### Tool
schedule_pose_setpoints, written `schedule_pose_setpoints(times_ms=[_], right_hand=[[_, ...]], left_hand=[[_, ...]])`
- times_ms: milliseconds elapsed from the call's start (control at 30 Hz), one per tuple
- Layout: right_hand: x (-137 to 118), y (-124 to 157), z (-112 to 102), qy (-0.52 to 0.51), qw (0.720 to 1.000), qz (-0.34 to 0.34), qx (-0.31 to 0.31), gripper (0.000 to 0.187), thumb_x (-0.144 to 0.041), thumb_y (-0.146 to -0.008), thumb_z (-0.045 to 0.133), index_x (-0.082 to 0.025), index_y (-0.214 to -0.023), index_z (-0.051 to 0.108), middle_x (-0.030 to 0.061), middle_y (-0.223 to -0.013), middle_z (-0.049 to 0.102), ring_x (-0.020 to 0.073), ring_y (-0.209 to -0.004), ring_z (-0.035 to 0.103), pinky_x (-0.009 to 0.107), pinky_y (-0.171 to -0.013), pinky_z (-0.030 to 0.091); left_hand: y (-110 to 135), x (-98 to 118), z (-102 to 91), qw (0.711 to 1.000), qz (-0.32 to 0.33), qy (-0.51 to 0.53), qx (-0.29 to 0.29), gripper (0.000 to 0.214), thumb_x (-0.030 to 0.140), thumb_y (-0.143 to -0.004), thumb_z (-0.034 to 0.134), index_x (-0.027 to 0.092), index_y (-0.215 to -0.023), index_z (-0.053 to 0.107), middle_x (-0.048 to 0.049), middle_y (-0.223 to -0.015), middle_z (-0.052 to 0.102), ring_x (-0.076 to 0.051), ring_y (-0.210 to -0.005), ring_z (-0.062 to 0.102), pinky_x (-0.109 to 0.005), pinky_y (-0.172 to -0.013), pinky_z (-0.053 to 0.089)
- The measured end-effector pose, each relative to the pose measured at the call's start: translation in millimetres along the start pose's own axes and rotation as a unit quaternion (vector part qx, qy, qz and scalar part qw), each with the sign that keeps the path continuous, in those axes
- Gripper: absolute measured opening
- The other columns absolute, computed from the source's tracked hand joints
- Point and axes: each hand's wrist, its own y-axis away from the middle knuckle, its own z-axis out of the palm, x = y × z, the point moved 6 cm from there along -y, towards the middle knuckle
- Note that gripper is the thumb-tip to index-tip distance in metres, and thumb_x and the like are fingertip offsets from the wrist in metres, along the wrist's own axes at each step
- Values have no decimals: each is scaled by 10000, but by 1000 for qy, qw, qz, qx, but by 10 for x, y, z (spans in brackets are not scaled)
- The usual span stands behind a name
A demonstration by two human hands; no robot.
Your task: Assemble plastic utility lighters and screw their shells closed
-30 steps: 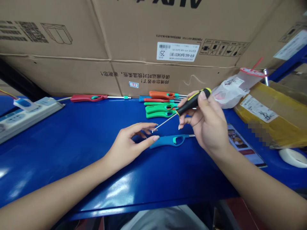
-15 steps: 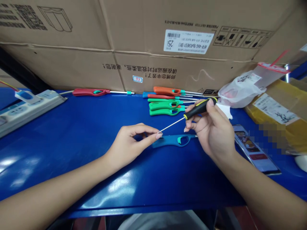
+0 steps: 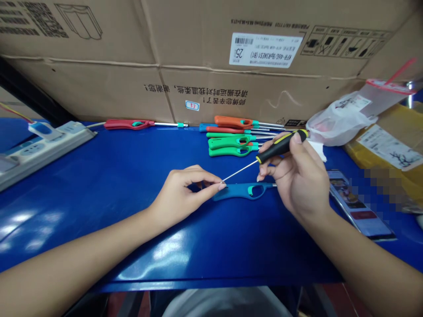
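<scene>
My right hand [image 3: 297,176] grips a black and yellow screwdriver [image 3: 280,146] by the handle, its thin shaft slanting down to the left. My left hand [image 3: 183,193] pinches thumb and forefinger together at the shaft's tip; what lies between them is too small to make out. A blue long-nosed lighter [image 3: 243,191] lies flat on the blue table [image 3: 115,176] just under both hands, its handle end beside my left fingertips.
A pile of green, orange and blue lighters [image 3: 231,138] lies behind the hands, a red lighter [image 3: 132,124] further left. Cardboard boxes [image 3: 198,66] wall the back. A power strip [image 3: 39,143] sits left; a plastic bag [image 3: 343,116], a phone [image 3: 357,204] and a yellow parcel [image 3: 390,154] sit right.
My left thumb and forefinger have closed into a pinch at the screwdriver's tip. The head camera has shifted a little, so everything sits slightly further right in view.
</scene>
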Motion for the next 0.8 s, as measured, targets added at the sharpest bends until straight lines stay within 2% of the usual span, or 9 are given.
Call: schedule_pose_setpoints(times_ms=[467, 800], right_hand=[[-31, 16, 18, 9, 1000, -18, -9, 205, -468, -964, 621, -273, -900, 621, 11, -837, 699, 154, -524, 614, 310, -422, 564], [-84, 34, 54, 41, 998, -39, -27, 226, -495, -966, 622, -275, -917, 608, 2, -830, 710, 149, -518, 630, 291, -429, 554]], left_hand=[[8, -5, 20, 1000, -5, -6, -15, 86, 267, -879, 773, 197, -879, 824, -37, -821, 785, -147, -714, 678, -255, -658, 525], [4, 31, 38, 999, 21, -11, -23, 74, 240, -884, 761, 191, -868, 814, -36, -822, 798, -150, -728, 691, -250, -672, 549]])
